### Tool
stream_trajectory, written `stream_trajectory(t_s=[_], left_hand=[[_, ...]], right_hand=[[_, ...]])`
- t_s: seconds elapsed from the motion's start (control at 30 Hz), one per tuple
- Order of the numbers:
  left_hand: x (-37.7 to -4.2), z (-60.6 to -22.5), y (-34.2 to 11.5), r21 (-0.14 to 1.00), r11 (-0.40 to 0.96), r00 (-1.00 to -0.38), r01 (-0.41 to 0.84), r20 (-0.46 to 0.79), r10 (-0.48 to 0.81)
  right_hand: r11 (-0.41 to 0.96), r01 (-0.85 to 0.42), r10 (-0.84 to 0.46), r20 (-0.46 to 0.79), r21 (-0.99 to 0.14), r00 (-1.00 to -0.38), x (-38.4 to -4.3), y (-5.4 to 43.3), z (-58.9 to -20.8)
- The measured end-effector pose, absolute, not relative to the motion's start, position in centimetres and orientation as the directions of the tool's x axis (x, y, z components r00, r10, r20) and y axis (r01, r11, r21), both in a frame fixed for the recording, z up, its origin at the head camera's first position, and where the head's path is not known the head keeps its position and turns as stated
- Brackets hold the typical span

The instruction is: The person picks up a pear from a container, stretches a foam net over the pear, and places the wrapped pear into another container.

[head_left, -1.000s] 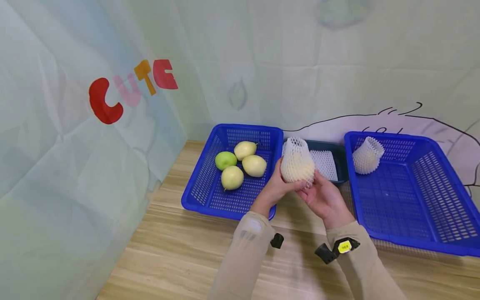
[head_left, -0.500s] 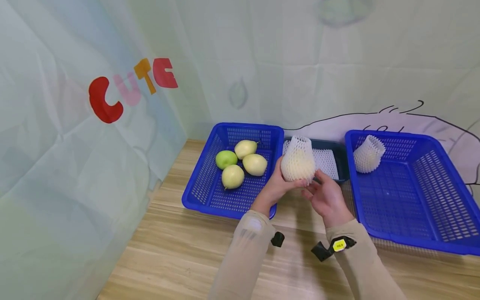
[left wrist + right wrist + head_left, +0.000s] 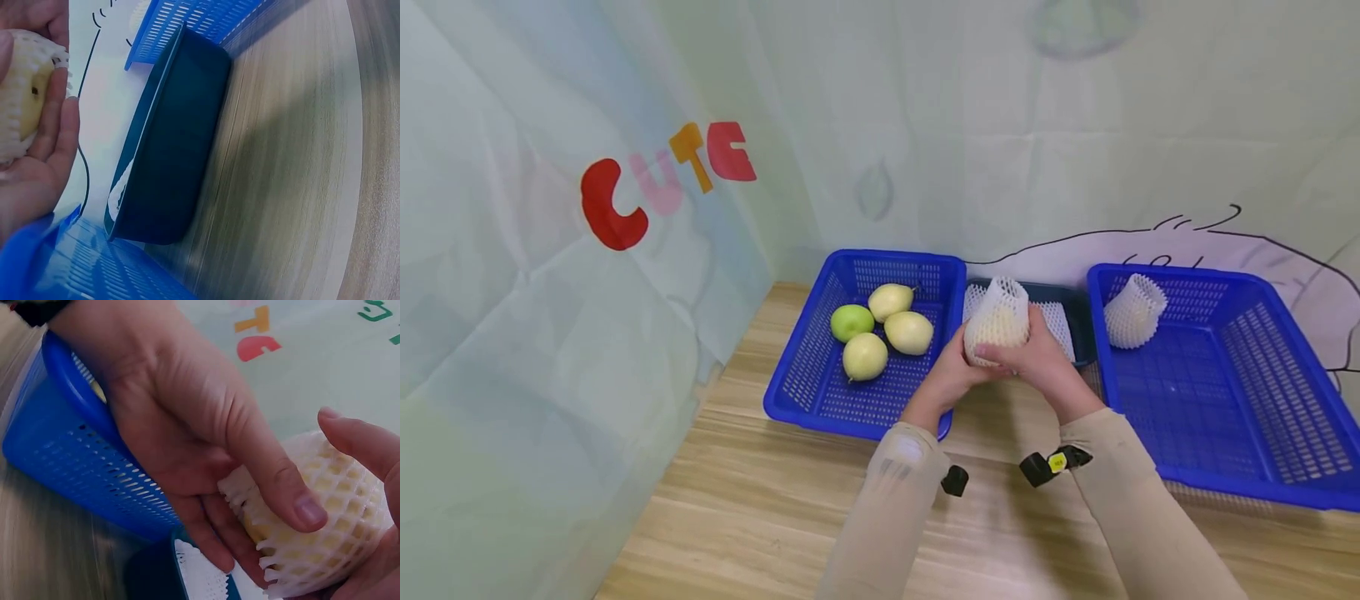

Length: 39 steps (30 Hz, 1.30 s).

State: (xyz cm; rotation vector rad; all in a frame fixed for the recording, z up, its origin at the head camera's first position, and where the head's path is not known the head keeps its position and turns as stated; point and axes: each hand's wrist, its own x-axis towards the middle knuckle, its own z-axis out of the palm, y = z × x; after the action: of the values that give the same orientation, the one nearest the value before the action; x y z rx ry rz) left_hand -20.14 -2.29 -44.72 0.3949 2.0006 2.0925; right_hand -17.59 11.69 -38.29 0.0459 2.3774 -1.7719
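Both hands hold a pear in a white foam net sleeve (image 3: pixel 998 327) above the table, between the two blue baskets. My left hand (image 3: pixel 949 377) cups it from the left and below. My right hand (image 3: pixel 1047 357) grips its right side, thumb across the front. In the head view the sleeve's narrow end stands upright above the fruit. The left wrist view shows the pear's yellow skin (image 3: pixel 39 87) and dark base through the sleeve's open lower end. In the right wrist view, the left thumb (image 3: pixel 306 509) presses on the netting.
A blue basket (image 3: pixel 790 407) at left holds three pale pears (image 3: pixel 865 357) and a green fruit (image 3: pixel 852 322). Behind the hands stands a dark green bin (image 3: pixel 1081 321) with flat foam sleeves (image 3: pixel 1060 325). The right blue basket (image 3: pixel 1195 392) contains one sleeved fruit (image 3: pixel 1133 315).
The right hand was palm up under the fruit, then drew slightly away. Now it has turned over and grips the right side. The left hand keeps its hold.
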Motion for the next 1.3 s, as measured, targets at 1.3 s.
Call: stream_trajectory(t_s=[1.3], left_hand=[[-20.4,-44.7,-2.2,0.963,-0.244,-0.943,-0.116,-0.030,0.333]], right_hand=[[0.247,0.094,0.002,-0.096,-0.964,-0.995,-18.5,11.9,-39.5]])
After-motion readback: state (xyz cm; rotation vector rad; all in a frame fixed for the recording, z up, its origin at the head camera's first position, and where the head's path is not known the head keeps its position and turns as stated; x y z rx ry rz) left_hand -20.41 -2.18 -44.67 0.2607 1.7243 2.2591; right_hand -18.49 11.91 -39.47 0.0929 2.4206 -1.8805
